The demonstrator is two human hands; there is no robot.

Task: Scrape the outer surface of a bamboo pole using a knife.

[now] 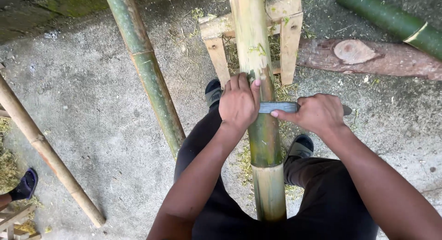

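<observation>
Both hands (239,104) (317,113) on blade (277,107), bamboo pole (264,138)

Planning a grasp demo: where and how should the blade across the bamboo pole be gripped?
Likely two-handed, at both ends, from above. The blade lies crosswise on the pole, so only its ends stick out. The right hand wraps the handle end on the pole's right; the left hand covers the other end, over the pole.

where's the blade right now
In the head view, centre: the blade lies across the bamboo pole, between the left hand and the right hand, just below the wooden stand.
</observation>
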